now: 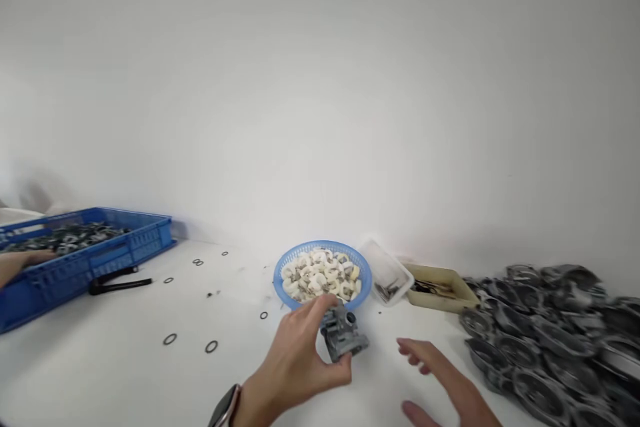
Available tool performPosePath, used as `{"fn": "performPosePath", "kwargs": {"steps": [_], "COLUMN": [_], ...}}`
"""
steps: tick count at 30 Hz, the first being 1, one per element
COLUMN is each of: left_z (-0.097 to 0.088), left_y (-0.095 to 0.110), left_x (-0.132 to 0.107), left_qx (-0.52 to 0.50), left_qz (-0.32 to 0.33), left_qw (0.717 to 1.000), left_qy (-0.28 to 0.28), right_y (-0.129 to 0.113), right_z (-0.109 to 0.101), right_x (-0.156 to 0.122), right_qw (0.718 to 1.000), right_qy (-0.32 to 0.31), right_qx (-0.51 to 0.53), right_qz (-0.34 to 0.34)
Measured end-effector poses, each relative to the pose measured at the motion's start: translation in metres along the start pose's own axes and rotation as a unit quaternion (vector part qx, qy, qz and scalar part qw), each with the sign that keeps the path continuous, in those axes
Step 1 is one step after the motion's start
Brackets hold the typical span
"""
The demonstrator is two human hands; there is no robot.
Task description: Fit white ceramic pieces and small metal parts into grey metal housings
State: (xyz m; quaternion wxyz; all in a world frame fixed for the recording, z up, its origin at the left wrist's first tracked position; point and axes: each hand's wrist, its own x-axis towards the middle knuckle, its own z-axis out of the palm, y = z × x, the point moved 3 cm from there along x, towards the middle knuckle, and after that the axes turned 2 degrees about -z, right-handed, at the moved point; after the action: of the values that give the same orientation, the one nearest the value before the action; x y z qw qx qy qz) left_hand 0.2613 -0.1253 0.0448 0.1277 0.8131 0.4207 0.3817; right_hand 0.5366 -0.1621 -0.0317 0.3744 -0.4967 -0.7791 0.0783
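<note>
My left hand (300, 353) grips a grey cast-metal carburetor body (343, 333) between thumb and fingers, above the white table. A round dark-rimmed opening shows on the part's upper side, and a flange sticks out at its bottom right. To the right, my right hand (440, 373) hovers with fingers and thumb apart, holding nothing. Just beyond the metal part stands a blue round basket (280, 287) full of small white curved pieces. A watch (226, 407) is on my left wrist.
A white tray (383, 267) and a cream tray (443, 308) with small parts stand behind. Grey metal castings (545, 340) are heaped at right. Rings (211, 346) lie on the table. At left, another person's hand (25, 260) reaches over a blue crate (145, 247), near a black bent handle (120, 285).
</note>
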Motion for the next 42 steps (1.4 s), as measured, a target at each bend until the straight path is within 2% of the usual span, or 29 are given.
{"fn": "performPosePath", "kwargs": {"steps": [2, 3, 6, 9, 12, 13, 14, 18, 21, 24, 29, 30, 32, 34, 36, 39, 42], "left_z": [0.031, 0.045, 0.082, 0.105, 0.119, 0.121, 0.123, 0.122, 0.114, 0.107, 0.109, 0.109, 0.107, 0.1, 0.09, 0.078, 0.077], "left_y": [0.004, 0.002, -0.007, -0.014, -0.022, -0.025, -0.029, -0.038, -0.037, -0.033, -0.029, -0.029, -0.029, -0.028, -0.028, -0.028, -0.029], "left_x": [0.004, 0.005, 0.003, -0.006, -0.017, -0.02, -0.021, -0.022, -0.019, -0.017, -0.019, -0.019, -0.018, -0.015, -0.011, -0.007, -0.007], "left_qx": [-0.139, -0.233, -0.456, -0.528, -0.617, -0.638, -0.649, -0.634, -0.619, -0.588, -0.514, -0.486, -0.4, -0.305, -0.247, -0.234, -0.237], "left_qz": [-0.075, -0.135, -0.288, -0.341, -0.379, -0.382, -0.382, -0.369, -0.338, -0.31, -0.307, -0.307, -0.282, -0.233, -0.191, -0.144, -0.093], "left_qw": [0.987, 0.961, 0.828, 0.743, 0.632, 0.608, 0.596, 0.603, 0.627, 0.66, 0.694, 0.713, 0.779, 0.849, 0.896, 0.921, 0.923], "left_qy": [-0.041, -0.066, -0.151, -0.231, -0.277, -0.279, -0.279, -0.313, -0.331, -0.351, -0.4, -0.402, -0.393, -0.362, -0.316, -0.277, -0.288], "right_y": [-0.014, -0.018, -0.019, -0.019, -0.026, -0.029, -0.033, -0.048, -0.055, -0.055, -0.04, -0.036, -0.025, -0.013, -0.002, 0.005, 0.001], "right_z": [0.001, 0.004, 0.018, 0.026, 0.024, 0.022, 0.019, 0.004, -0.002, -0.003, 0.008, 0.012, 0.021, 0.03, 0.036, 0.04, 0.041], "right_x": [0.003, 0.003, 0.002, 0.0, 0.002, 0.004, 0.007, 0.022, 0.029, 0.027, 0.013, 0.01, 0.004, -0.002, -0.007, -0.013, -0.017], "right_qw": [0.998, 0.997, 0.991, 0.978, 0.955, 0.948, 0.942, 0.931, 0.937, 0.954, 0.991, 0.994, 0.996, 0.993, 0.99, 0.987, 0.983], "right_qy": [-0.042, -0.055, -0.051, 0.002, 0.036, 0.038, 0.035, 0.001, -0.049, -0.062, -0.026, -0.01, 0.024, 0.05, 0.062, 0.062, 0.046], "right_qx": [-0.041, -0.059, -0.097, -0.128, -0.156, -0.165, -0.175, -0.204, -0.19, -0.148, -0.021, 0.01, 0.066, 0.102, 0.123, 0.136, 0.157], "right_qz": [-0.008, -0.018, -0.077, -0.165, -0.248, -0.268, -0.283, -0.302, -0.289, -0.252, -0.132, -0.107, -0.063, -0.025, 0.011, 0.061, 0.088]}}
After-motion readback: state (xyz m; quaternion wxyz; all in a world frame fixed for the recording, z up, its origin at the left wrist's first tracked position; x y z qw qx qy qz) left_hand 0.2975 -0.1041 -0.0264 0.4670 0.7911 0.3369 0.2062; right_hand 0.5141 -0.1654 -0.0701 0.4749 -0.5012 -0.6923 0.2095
